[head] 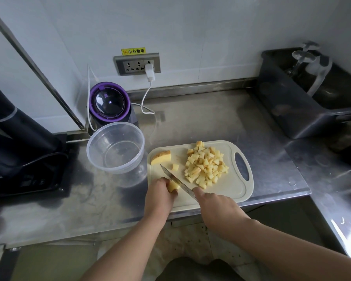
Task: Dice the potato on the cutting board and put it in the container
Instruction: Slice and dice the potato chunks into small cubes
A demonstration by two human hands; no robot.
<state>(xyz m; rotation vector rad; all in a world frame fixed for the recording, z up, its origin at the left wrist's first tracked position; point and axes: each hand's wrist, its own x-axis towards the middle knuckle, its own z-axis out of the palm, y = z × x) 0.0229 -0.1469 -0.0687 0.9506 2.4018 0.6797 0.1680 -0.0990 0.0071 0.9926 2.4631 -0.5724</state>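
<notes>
Head view, and the work sat low in the centre of the frame. The left hand (160,189) curled its fingers round a small pale-yellow potato chunk (173,186) at the near left edge of the cream plastic cutting board (231,189), pinning it down. The right hand (213,203) was wrapped round the handle of the steel kitchen knife (176,180). Its blade ran diagonally up and left across that chunk, tip pointing toward the round clear plastic container (116,147). That container stood just beside the board's left edge, with nothing in it. Right of the blade, a heap of diced potato cubes (206,167) lay in the board's middle. One stray cube (175,166) sat near the knife tip, and an uncut skin-on potato wedge (161,157) lay at the board's upper left corner.

By my reading, dicing was well along: the held chunk and the wedge were left to cut, and no transfer had been made. To cut this one well, tuck the fingertips back, since the blade sat right against them. Use straight downward strokes and match the cube widths to the heap. The chunk was small and likely slippery, so a firm press mattered. In the upper left, a purple-rimmed appliance (109,102) sat on the steel counter (211,118).
</notes>
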